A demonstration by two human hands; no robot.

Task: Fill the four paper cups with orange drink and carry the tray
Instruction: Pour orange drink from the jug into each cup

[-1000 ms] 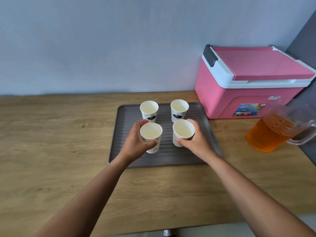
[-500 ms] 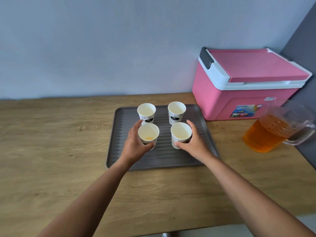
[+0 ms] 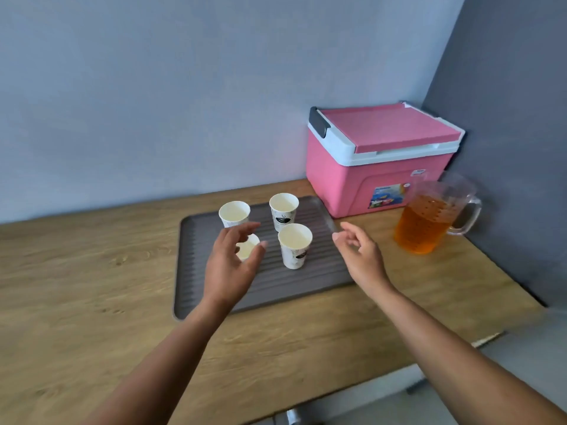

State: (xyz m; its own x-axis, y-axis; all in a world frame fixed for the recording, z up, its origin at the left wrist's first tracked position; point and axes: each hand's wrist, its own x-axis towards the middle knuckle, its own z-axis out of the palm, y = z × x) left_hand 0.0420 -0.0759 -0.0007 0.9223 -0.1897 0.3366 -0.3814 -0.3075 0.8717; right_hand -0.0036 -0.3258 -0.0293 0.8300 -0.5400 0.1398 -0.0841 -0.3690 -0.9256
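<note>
Both forearms reach in from the near edge over the light wooden tabletop [image 3: 92,286]. The left hand [image 3: 230,265] hovers above the near-left part of the dark grey ribbed rectangular tray [image 3: 322,268], fingers spread and loosely curved, holding nothing. It sits in front of the near-left white paper cup [image 3: 248,249] and hides most of it, and whether it touches the cup cannot be told. The right hand [image 3: 362,256] hangs over the tray's right rim, fingers loosely curled, also empty. The tray's long side runs near to far with a slight skew. The near-right white paper cup [image 3: 295,245] stands upright between the hands, apart from both. Behind it are the far-left white paper cup [image 3: 234,213] and the far-right white paper cup with a black print [image 3: 283,210], both upright. The cup insides look pale and no clear orange level shows, so filling is probably not started. The key relation is the clear plastic jug of orange drink [image 3: 425,223]: it stands upright off the tray, to the right of and slightly beyond the right hand, so the right hand is clearly nearer. Its handle points right, away from that hand and toward the dark grey side wall [image 3: 506,148], so room around it is tight. The pink cooler box with white rim [image 3: 362,185] sits just behind and to the left of the jug, near the tray's far-right corner. There is open table in front of the jug and left of the tray.
</note>
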